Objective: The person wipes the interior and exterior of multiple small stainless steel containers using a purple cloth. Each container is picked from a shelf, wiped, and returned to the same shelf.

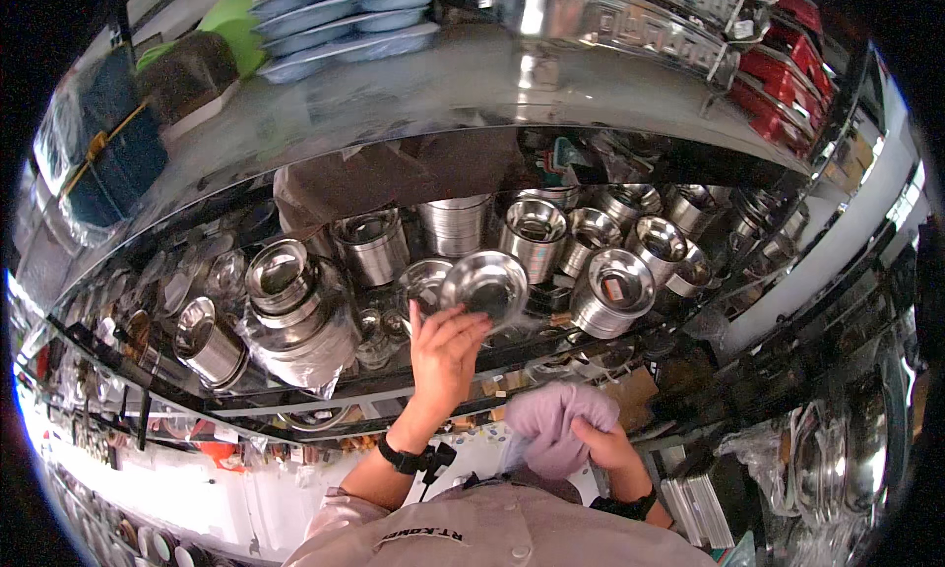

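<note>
My left hand (445, 349) is at the near rim of a shallow round stainless-steel dish (491, 283), fingers over the edge and the thumb hidden. The dish tilts toward me and partly overlaps a second steel dish (423, 277) on the shelf. Close to my body, my right hand (602, 443) grips a bunched mauve cloth (557, 423). Behind the dishes stand stacks of steel bowls (533, 235) and a tall ribbed stack (454, 227). To the right rises another dish stack (614, 301) with an orange sticker inside.
A plastic-wrapped stack (303, 345) and a leaning bowl stack (207, 345) occupy the shelf's left. Above, an upper shelf (472, 87) juts out, bearing blue compartment trays (347, 24) and red items (786, 80). Wrapped metal trays (819, 456) stand at lower right.
</note>
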{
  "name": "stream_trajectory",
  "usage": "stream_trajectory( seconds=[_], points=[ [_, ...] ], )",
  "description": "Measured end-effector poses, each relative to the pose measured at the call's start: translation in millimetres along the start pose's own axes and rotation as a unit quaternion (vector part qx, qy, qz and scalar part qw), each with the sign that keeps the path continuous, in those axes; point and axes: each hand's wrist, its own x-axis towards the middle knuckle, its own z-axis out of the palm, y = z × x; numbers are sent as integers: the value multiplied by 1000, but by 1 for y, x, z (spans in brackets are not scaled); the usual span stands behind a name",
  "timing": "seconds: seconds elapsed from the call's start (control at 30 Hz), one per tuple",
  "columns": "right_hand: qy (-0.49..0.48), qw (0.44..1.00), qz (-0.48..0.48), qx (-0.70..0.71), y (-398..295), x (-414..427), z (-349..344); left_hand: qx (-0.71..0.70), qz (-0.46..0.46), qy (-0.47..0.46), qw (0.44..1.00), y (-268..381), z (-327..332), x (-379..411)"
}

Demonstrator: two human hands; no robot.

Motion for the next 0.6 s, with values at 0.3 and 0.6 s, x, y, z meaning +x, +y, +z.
stream_trajectory(
  seconds=[0.3, 0.6],
  points=[
    [19, 981, -133, 139, -3, 10, -23, -285, 83, -168, 940, 70, 4, -24],
    [-122, 945, 20, 303, 3, -8, -70, -296, 116, -210, 925, 133, 8, -41]
  ],
)
